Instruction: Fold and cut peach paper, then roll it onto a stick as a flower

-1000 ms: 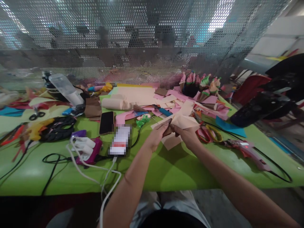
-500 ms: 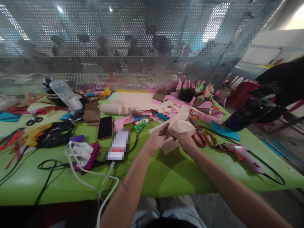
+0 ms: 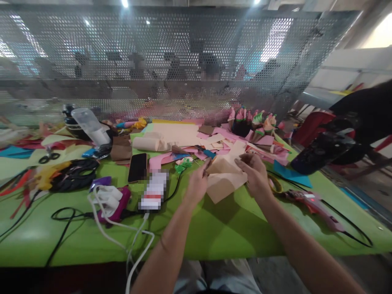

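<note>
Between my hands is a folded cream paper sheet (image 3: 226, 183), its lower corner pointing toward me over the green tabletop. My left hand (image 3: 197, 181) pinches its left edge with thumb and fingers. On the opposite edge, my right hand (image 3: 252, 169) is closed with the thumb on top. The paper bows open in the middle. Right of my right hand lie yellow-handled scissors (image 3: 275, 184), partly hidden by that hand. A pink glue gun (image 3: 320, 210) with a small red light rests further right.
Paper scraps and a cream paper roll (image 3: 147, 143) crowd the back. On the left are a black phone (image 3: 137, 167), a lit phone (image 3: 154, 191) on a white cable, and a magenta power strip (image 3: 114, 208). A dark bottle (image 3: 321, 149) stands at right.
My hands have moved apart, from meeting at the middle of the paper to its two side edges. The paper is now spread wider. The camera view has tilted up slightly.
</note>
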A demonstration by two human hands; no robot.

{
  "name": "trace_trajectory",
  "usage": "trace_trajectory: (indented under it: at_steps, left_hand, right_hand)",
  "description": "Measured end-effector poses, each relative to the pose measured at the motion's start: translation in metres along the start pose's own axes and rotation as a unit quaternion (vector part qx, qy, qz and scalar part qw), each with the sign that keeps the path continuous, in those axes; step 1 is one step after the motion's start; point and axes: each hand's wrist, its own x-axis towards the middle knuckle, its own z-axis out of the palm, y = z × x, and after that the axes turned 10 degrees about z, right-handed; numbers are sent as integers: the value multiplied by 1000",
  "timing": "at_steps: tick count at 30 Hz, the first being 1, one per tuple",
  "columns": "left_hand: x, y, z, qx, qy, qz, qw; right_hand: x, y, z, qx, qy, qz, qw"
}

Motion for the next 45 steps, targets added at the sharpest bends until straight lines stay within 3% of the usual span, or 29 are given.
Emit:
trace_trajectory:
  at_steps: [2,4,8,13,20,28,36,45]
  left_hand:
    - [-1,5,-3,34,-32,8,999]
    - [-2,11,-4,54,-65,24,996]
    - [-2,21,-5,65,-124,53,989]
    - [-3,21,-7,61,-152,51,985]
    - [-1,9,-4,-99,-111,15,989]
    - [4,12,-9,-153,-11,-64,986]
    - [4,10,-8,-218,18,-99,971]
    - [4,9,-8,-211,14,-60,976]
  right_hand:
    - [2,-3,-6,-42,16,-61,997]
    - [1,-8,-10,-114,-25,-97,988]
    - [-4,-15,-8,-210,-139,-135,958]
    - [1,-8,-7,-225,-165,-146,949]
    - [-2,-2,-4,-130,-157,-37,978]
    - [-4,-15,-3,-62,-122,88,987]
    - [-4,-16,-4,-23,-113,109,987]
    - [-6,-15,-3,-11,-121,107,987]
